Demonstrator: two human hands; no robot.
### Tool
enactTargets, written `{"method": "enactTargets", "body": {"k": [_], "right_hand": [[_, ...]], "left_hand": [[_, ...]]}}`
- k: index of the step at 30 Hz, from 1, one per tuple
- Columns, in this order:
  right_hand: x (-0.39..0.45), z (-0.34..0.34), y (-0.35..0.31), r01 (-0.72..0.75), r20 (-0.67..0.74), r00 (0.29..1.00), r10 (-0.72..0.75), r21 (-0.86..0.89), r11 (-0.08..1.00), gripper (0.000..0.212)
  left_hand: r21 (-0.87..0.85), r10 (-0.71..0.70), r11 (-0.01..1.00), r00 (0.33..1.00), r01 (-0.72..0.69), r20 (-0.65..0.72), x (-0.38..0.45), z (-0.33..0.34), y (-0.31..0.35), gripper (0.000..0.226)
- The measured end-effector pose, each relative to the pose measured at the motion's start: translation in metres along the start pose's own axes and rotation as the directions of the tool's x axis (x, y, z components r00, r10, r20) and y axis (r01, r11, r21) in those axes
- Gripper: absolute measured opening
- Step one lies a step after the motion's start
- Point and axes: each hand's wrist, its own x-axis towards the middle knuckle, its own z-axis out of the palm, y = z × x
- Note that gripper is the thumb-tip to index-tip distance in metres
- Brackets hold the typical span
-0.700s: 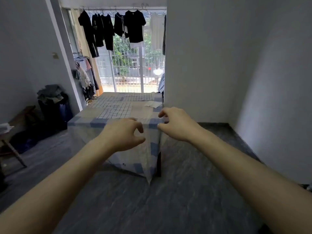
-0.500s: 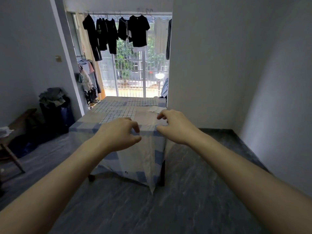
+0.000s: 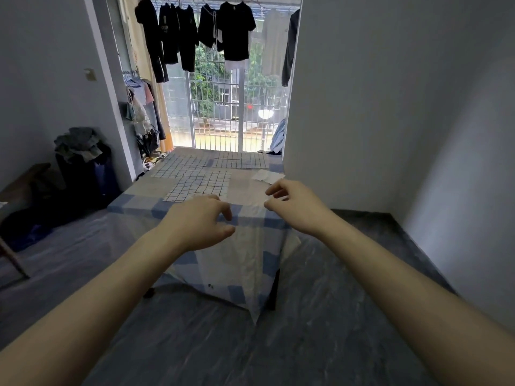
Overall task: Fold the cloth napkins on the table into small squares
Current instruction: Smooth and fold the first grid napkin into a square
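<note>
Left hand (image 3: 199, 220) loosely curled, holding nothing, at near desk (image 3: 133, 206) edge. Right hand (image 3: 295, 206) likewise, empty. Checked napkins (image 3: 203, 186) flat just beyond left hand. White paper scrap (image 3: 264, 175) beyond right hand. Dark clothes (image 3: 234, 32) hang farther back.

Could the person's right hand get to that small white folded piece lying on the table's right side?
Probably yes. The right hand hovers with loosely curled, empty fingers just short of the white piece, which lies flat near the table edge with nothing between them. The left hand is off to the side.
</note>
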Motion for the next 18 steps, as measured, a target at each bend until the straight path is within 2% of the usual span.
{"method": "enactTargets", "body": {"k": [4, 18], "right_hand": [[0.028, 0.008, 0.014, 0.016, -0.011, 1.000, -0.016, -0.052, 0.998, 0.036], [0.199, -0.006, 0.079, -0.024, 0.046, 0.999, 0.022, 0.057, 0.998, 0.030]], "left_hand": [[0.006, -0.010, 1.000, 1.000, 0.010, 0.023, 0.030, 0.016, -0.012, 0.034], [0.019, -0.036, 0.999, 0.998, 0.035, 0.047, 0.200, 0.037, -0.037, 0.033]]}}
